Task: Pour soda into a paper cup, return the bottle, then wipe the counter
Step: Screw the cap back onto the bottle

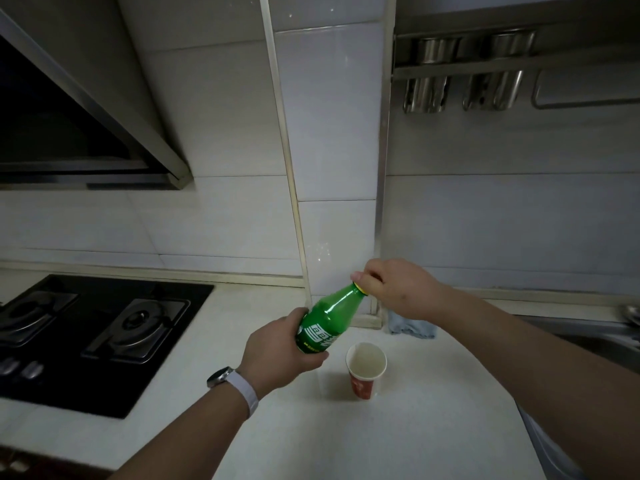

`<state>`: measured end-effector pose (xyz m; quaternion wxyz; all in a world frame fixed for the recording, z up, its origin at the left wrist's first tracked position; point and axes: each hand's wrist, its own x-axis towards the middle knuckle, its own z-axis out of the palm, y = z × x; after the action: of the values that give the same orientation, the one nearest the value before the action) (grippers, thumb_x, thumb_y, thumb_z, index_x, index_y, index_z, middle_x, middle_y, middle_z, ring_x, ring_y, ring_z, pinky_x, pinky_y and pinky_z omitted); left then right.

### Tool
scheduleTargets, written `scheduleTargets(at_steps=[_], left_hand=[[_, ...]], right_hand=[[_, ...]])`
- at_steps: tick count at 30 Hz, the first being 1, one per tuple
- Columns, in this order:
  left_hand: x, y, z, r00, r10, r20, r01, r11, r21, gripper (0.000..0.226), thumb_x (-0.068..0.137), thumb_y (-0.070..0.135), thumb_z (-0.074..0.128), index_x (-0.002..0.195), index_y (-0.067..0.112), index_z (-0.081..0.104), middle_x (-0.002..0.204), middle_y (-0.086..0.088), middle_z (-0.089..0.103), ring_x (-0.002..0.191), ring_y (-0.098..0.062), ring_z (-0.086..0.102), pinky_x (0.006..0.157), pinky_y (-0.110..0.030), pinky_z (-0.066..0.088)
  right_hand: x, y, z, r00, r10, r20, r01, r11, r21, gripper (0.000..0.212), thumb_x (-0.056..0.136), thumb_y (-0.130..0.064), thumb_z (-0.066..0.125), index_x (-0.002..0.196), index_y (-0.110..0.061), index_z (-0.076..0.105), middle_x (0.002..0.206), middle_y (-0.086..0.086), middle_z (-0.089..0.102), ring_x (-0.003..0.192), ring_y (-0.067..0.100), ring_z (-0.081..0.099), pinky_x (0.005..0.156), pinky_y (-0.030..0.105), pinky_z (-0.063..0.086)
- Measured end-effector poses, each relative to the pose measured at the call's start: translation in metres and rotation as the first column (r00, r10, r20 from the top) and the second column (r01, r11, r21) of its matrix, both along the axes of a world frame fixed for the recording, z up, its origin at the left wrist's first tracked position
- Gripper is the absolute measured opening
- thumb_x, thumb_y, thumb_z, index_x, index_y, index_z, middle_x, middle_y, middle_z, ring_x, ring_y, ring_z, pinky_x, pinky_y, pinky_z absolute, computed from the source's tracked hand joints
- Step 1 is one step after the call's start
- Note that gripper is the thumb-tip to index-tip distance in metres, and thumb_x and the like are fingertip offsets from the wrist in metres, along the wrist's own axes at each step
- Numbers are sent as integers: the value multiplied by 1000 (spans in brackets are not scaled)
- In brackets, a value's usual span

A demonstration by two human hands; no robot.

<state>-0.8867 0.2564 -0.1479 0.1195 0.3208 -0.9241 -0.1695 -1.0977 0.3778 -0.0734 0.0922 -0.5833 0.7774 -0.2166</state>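
Single head-worn view, forward and down, close over the counter

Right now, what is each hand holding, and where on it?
Left hand grips the green bottle round its lower body; right hand pinches its yellow cap.

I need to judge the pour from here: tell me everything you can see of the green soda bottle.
The green soda bottle looks like translucent plastic, with a green and white label and a yellow cap. It is held off the counter, tilted with its neck up and to the right, above and left of the paper cup. The left hand wraps its lower body; the right hand pinches the cap. Its liquid level cannot be made out.
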Motion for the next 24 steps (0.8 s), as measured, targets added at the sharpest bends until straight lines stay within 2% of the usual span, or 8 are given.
scheduleTargets(at_steps=[2,4,9,11,15,20,22,24], left_hand=[[-1,0,-2,1000,3,-25,-1,997,75,74,66,64,74,130,37,48,105,14,70,90,-9,65,72,-26,52],[-2,-1,-2,999,9,-41,-6,996,93,73,66,62,75,129,37,49,105,13,71,91,-9,66,74,-29,54],[-10,9,1,997,52,-54,-54,998,-25,65,68,63,73,123,36,50,100,11,69,89,-12,65,67,-26,49],[-12,14,1,994,75,-74,-81,993,-88,59,70,63,71,119,35,51,96,10,68,86,-12,64,61,-25,44],[-10,18,-1,991,99,-86,-109,987,-121,54,72,61,70,115,34,53,95,10,67,82,-10,60,54,-21,35],[-2,19,1,990,108,-85,-106,994,36,61,68,59,75,120,38,50,99,15,66,86,-7,61,66,-24,47],[3,18,3,978,152,-145,-123,973,193,60,65,55,80,116,40,51,97,18,67,86,-5,63,70,-26,51],[9,15,6,931,249,-267,-134,914,383,55,64,44,87,109,37,56,96,17,70,89,-4,66,74,-26,53]], right_hand=[[-1,4,7,989,91,113,-83,994,-70,21,95,-47,49,94,-29,60,84,-7,63,78,11,59,72,34,50],[-2,7,14,979,142,144,-134,989,-64,15,94,-39,56,103,-29,63,90,-8,65,84,11,60,76,31,50],[-4,7,13,999,25,43,-23,999,-49,22,98,-36,48,108,-22,61,90,-5,59,83,15,55,70,30,40],[-2,7,8,999,-12,35,14,999,-47,23,100,-36,45,110,-21,60,88,-6,55,81,16,52,68,28,34],[3,6,1,994,-60,92,64,997,-35,27,101,-39,41,113,-21,57,85,-4,54,77,15,51,65,30,35],[5,12,7,982,38,185,-23,996,-82,28,99,-47,42,114,-26,55,83,-6,58,72,10,54,62,26,42],[6,11,10,977,73,199,-54,994,-99,37,94,-54,46,125,-33,49,93,-10,58,80,8,57,69,26,46],[8,9,13,976,109,190,-90,990,-105,51,90,-60,49,135,-38,42,103,-15,56,88,4,58,77,28,50]])
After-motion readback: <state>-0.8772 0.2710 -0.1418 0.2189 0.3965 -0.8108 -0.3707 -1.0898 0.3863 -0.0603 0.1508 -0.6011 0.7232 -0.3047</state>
